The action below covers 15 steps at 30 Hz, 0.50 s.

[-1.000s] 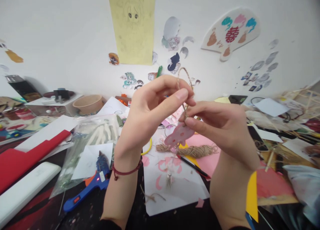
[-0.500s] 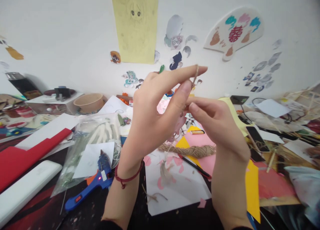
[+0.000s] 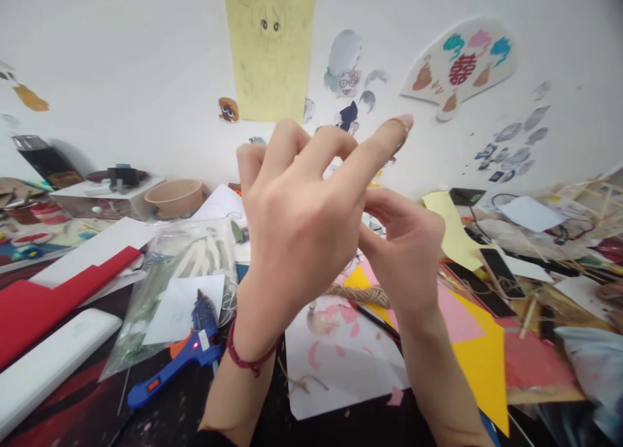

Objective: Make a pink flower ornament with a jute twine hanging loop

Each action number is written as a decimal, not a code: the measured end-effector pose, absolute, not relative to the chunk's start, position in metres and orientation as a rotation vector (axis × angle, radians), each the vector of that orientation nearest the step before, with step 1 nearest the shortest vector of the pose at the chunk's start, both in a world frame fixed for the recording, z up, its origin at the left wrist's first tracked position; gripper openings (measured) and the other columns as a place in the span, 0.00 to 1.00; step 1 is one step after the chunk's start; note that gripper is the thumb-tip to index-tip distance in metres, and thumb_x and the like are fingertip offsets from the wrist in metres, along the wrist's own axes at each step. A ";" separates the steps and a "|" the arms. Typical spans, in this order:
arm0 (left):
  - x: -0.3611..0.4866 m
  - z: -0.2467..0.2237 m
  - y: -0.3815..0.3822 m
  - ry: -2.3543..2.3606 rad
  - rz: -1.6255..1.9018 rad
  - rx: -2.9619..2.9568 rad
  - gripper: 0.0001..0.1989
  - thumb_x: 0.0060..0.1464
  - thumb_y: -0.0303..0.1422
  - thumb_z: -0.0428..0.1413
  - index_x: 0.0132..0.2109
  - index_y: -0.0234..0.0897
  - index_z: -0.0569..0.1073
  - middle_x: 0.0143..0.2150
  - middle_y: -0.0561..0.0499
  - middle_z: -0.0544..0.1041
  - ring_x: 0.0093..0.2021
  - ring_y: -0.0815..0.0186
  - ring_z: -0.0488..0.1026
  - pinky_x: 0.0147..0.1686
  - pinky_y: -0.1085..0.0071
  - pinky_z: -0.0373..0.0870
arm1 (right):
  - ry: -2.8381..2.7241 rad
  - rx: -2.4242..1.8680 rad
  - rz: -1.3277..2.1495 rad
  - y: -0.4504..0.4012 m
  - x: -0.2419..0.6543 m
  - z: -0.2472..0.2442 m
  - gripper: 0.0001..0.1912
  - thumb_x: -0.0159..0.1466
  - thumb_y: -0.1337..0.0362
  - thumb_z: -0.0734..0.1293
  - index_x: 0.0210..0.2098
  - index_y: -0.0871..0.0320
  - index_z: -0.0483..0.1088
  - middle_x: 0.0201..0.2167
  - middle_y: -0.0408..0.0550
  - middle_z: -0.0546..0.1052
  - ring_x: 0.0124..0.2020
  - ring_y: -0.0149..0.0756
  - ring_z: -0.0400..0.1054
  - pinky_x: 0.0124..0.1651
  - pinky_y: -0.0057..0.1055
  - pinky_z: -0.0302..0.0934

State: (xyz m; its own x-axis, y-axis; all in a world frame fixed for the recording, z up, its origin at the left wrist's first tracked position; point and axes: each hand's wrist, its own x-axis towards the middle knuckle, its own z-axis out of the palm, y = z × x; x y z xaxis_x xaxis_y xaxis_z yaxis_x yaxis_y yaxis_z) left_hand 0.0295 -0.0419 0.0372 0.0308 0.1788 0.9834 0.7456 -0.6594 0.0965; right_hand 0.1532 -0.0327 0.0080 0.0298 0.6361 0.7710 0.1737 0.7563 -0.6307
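My left hand [image 3: 306, 220] is raised in front of me with its back toward the camera. A thin twine strand [image 3: 401, 144] loops round its index fingertip; the other fingers curl away, and the palm is hidden. Close on its right, my right hand [image 3: 406, 246] has thumb and fingers closed together, their tips hidden behind the left hand. A blurred frayed tuft [image 3: 318, 320] shows below the hands, over the white paper [image 3: 350, 382]. Beneath the hands lies a twisted skein of twine [image 3: 363, 295].
A blue glue gun [image 3: 197, 350] with a lit red light lies at left, by a plastic bag [image 3: 165, 255] of white and green pieces. A white bar [image 3: 58, 369] and red card [image 3: 73, 298] are further left. A phone [image 3: 501, 272] and yellow card [image 3: 487, 369] lie right.
My left hand has turned so its back faces me, its index finger still in the twine loop. The right hand has shifted slightly left, its fingertips now behind the left hand.
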 end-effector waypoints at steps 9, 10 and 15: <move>0.029 0.040 -0.048 -0.954 -1.749 -1.860 0.15 0.64 0.29 0.53 0.51 0.50 0.82 0.36 0.48 0.78 0.44 0.55 0.71 0.49 0.57 0.61 | -1.585 -0.631 0.483 -0.037 0.149 0.006 0.05 0.62 0.70 0.71 0.35 0.55 0.79 0.36 0.44 0.82 0.42 0.39 0.76 0.49 0.39 0.71; 0.030 0.041 -0.048 -0.965 -1.772 -1.889 0.14 0.64 0.29 0.54 0.50 0.50 0.81 0.36 0.48 0.78 0.46 0.55 0.70 0.49 0.58 0.62 | -1.586 -0.615 0.493 -0.037 0.148 0.005 0.05 0.62 0.70 0.72 0.35 0.55 0.80 0.36 0.44 0.83 0.42 0.39 0.76 0.49 0.39 0.71; 0.028 0.042 -0.045 -0.916 -1.959 -1.933 0.07 0.63 0.33 0.57 0.41 0.48 0.81 0.36 0.47 0.77 0.51 0.54 0.69 0.48 0.59 0.63 | -1.604 -0.559 0.658 -0.037 0.150 0.004 0.05 0.62 0.69 0.73 0.35 0.53 0.82 0.36 0.44 0.83 0.42 0.41 0.76 0.49 0.40 0.71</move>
State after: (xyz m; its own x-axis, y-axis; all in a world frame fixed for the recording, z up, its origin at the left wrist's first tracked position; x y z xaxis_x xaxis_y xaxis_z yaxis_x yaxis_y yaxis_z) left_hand 0.0284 -0.0445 0.0417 -0.0955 0.2534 0.9626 0.5759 -0.7747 0.2611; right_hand 0.1501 -0.0374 0.0043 -0.1308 0.6875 0.7143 -0.0127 0.7193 -0.6946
